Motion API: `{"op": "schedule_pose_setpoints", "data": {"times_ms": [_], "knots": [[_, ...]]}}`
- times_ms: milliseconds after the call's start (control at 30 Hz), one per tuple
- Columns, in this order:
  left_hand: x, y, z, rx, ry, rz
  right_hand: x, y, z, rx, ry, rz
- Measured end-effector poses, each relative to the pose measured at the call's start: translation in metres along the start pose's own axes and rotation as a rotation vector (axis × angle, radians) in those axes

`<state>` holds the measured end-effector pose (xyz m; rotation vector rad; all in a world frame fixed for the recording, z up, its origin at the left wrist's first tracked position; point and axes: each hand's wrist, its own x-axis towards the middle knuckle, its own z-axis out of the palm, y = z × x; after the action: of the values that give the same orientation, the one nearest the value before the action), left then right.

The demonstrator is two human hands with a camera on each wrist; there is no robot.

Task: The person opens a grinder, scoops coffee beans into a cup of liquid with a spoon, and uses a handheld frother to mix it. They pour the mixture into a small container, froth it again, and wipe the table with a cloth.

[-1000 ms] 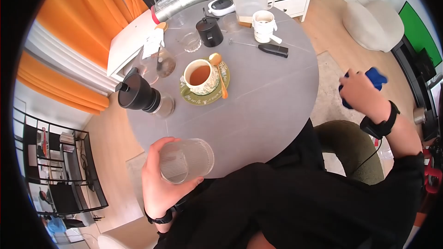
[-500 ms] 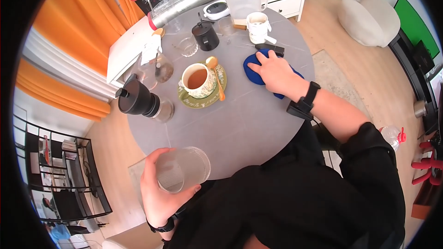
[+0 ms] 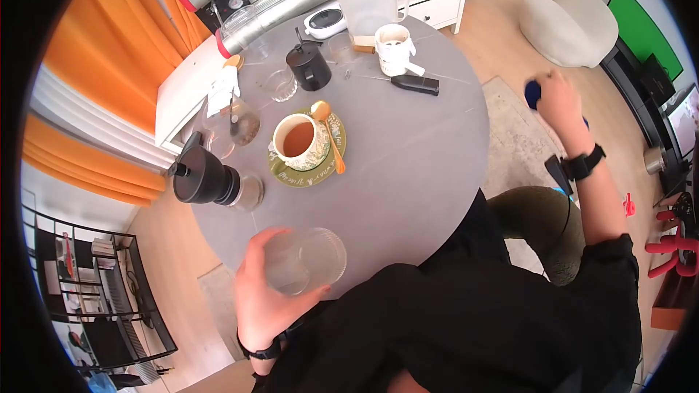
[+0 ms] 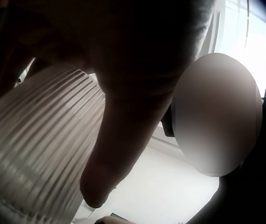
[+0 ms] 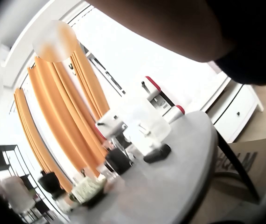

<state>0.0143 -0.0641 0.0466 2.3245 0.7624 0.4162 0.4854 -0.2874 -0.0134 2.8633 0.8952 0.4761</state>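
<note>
In the head view, the left hand (image 3: 266, 298) holds a ribbed clear glass (image 3: 306, 260) tilted over the table's near edge, fingers and thumb curled round its side. The left wrist view shows the thumb along the ribbed glass (image 4: 40, 144). Beyond the table's right edge, the right hand (image 3: 562, 105) grips a blue cloth (image 3: 534, 94), mostly hidden by the hand. A cup of tea (image 3: 298, 142) stands on a green saucer (image 3: 309, 175), with a wooden-looking spoon (image 3: 336, 149) beside it.
On the grey table (image 3: 408, 167) stand a black grinder (image 3: 204, 175), a black pot (image 3: 309, 67), a white mug (image 3: 394, 51), a black frother (image 3: 416, 84) and a clear pitcher (image 3: 366, 4). A coffee machine (image 3: 255, 0) is behind. An olive chair (image 3: 535, 218) stands at the right.
The right hand came in with the blue cloth onto the table near the frother, then moved back out past the right edge. The left hand still holds the glass.
</note>
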Motion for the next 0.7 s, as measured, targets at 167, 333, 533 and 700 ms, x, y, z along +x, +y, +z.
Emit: {"op": "schedule_pose_setpoints", "data": {"times_ms": [167,333,533,700], "knots": [[0.037,0.022,0.032,0.014,-0.024,0.088,0.095,-0.050,-0.003,0.352,0.193,-0.272],[0.048,0.040,0.055,0.081,-0.047,0.023,0.193,-0.122,0.043,0.343,0.132,-0.404],[0.042,0.038,0.060,0.117,-0.056,-0.128,0.238,-0.169,0.090,0.340,-0.091,-0.501],[0.048,0.043,0.062,0.076,-0.064,-0.177,0.222,-0.150,0.078,0.338,-0.238,-0.741]]}}
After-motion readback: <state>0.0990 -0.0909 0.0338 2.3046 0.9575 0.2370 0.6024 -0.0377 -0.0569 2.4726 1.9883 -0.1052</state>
